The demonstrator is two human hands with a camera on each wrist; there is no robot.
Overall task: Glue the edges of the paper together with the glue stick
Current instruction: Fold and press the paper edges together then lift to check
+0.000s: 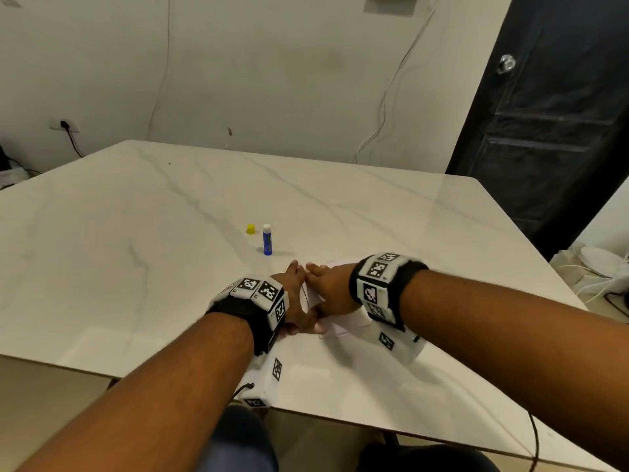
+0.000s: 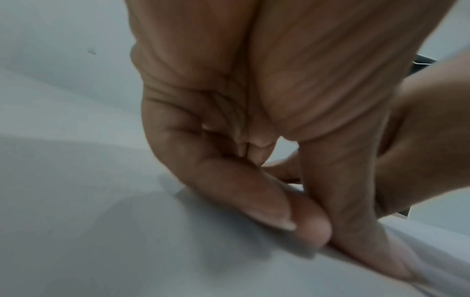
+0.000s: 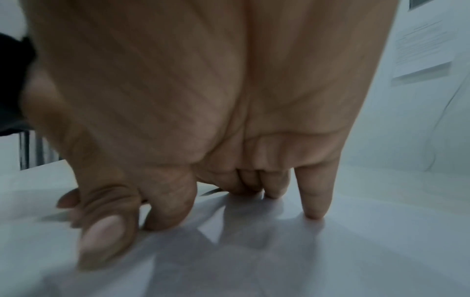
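A white sheet of paper [image 1: 343, 323] lies on the marble table [image 1: 170, 233] near its front edge, mostly hidden under both hands. My left hand [image 1: 294, 298] is curled, and its thumb [image 2: 356, 221] and a fingertip [image 2: 312, 231] meet on the paper's folded edge [image 2: 432, 259] and pinch it. My right hand [image 1: 328, 284] lies just right of it, its straight fingers [image 3: 315, 197] and thumb [image 3: 101, 231] pressing down on the paper [image 3: 254, 251]. The blue glue stick [image 1: 267, 240] stands uncapped beyond the hands, with its yellow cap [image 1: 251, 229] to its left.
The table's front edge [image 1: 51, 361] runs close under my forearms. A dark door [image 1: 551, 124] stands at the back right, and cables and white items [image 1: 599, 267] lie on the floor beside the table. A wall socket [image 1: 64, 125] is at the back left.
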